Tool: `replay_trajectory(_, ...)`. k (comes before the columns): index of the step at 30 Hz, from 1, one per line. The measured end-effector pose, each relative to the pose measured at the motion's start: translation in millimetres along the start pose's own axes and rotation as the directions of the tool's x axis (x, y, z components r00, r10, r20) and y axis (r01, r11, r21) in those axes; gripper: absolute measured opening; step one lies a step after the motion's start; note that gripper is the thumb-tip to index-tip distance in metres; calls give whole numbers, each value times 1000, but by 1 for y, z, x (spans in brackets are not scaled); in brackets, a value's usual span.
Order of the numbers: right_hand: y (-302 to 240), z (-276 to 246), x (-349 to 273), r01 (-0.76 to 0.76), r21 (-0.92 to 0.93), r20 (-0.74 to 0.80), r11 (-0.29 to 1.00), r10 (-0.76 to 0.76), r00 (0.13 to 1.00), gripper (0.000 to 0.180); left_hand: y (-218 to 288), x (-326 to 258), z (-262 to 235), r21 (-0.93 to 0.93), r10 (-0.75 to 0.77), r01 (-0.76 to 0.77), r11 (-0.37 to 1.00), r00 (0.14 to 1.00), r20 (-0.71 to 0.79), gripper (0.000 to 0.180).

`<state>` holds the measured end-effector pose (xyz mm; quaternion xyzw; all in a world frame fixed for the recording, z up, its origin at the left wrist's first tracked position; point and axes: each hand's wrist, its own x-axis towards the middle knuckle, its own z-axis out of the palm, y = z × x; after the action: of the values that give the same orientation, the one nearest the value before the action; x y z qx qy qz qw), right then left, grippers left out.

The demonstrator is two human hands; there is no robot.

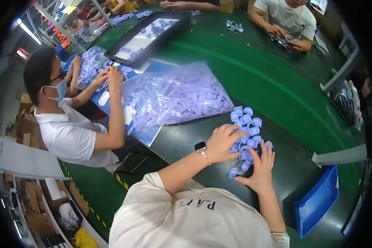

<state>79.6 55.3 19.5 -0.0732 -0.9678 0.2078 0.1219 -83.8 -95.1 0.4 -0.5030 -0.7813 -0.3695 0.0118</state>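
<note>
A loose pile of small lilac plastic pieces (247, 124) lies on the dark table (186, 140) in front of me. My left hand (222, 142), with a watch on its wrist, lies palm down on the near left part of the pile, fingers spread over the pieces. My right hand (261, 165) stands on its edge against the near right side of the pile, fingers straight and pointing away from me. A few pieces (239, 165) lie between the two hands. I see no piece gripped in either hand.
A big clear bag of lilac parts (173, 97) lies just left of the pile. A person in a white shirt (70, 132) works at the left. A blue bin (318, 198) stands at right. A green belt (256, 78) runs behind. A black tray (149, 35) and another person (285, 18) are across the table.
</note>
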Motion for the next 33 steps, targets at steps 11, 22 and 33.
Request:
replay_trajectory(11,22,3,12,53,41,76,998,-56,996,95,-4,12,-10,24,-6,5,1000,999,31,63)
replay_trajectory(22,64,7,7,140,359,-353,923,-4,936,63,-16,11,-15,-86,-56,53,995,998,-29,45)
replay_trajectory(33,71,10,5,10,578,-345,816,233,909,44,-30,-9,-21,-328,-257,130,936,887,-382,19)
